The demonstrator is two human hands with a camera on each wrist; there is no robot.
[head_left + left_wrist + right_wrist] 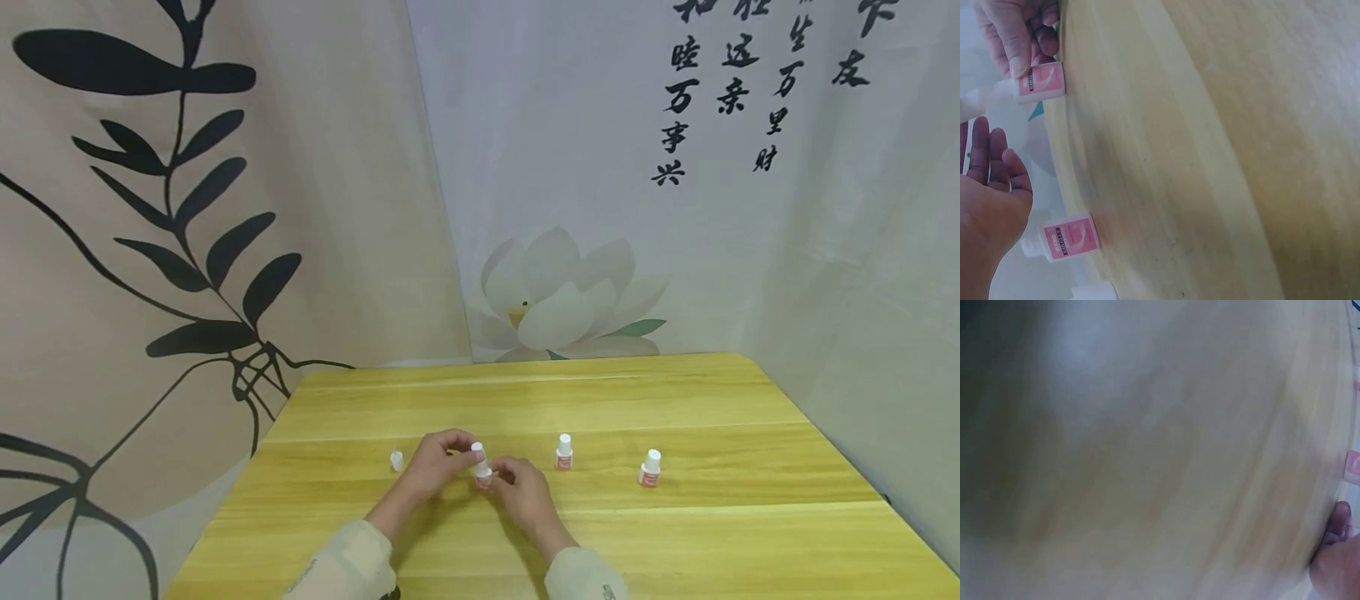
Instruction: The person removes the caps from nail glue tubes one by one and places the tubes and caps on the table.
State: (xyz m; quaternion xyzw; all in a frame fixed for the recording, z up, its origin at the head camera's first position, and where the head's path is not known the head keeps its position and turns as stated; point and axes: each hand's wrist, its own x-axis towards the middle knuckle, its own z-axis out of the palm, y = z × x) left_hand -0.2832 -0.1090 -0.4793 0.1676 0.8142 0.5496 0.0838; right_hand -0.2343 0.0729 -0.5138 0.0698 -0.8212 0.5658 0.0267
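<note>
- A yellow, wood-grained table (750, 546) with pale lengthwise streaks stretches before pale fabric hangings (360, 208), printed with a dark leafy plant at left and a white lotus and black Chinese characters at right.
- Near the table's middle, two hands in pale beige sleeves (348, 560) meet over a small white bottle with a pink label (483, 472).
- The left hand (435, 467) pinches the bottle's tall white cap (477, 448) between thumb and fingers; whether the cap sits on the neck cannot be told.
- The right hand (522, 493), from the right side, pinches the bottle's body with thumb and fingertips.
- The bottle points cap end up, its long axis close to vertical, the top leaning slightly left; whether its base touches the wood is unclear.
- A matching pink-labelled bottle (1071, 239) stands near the left hand in the left wrist view.
- To the right, two capped bottles (564, 452) stand upright, well apart; at far left lies a small white piece (396, 460).
</note>
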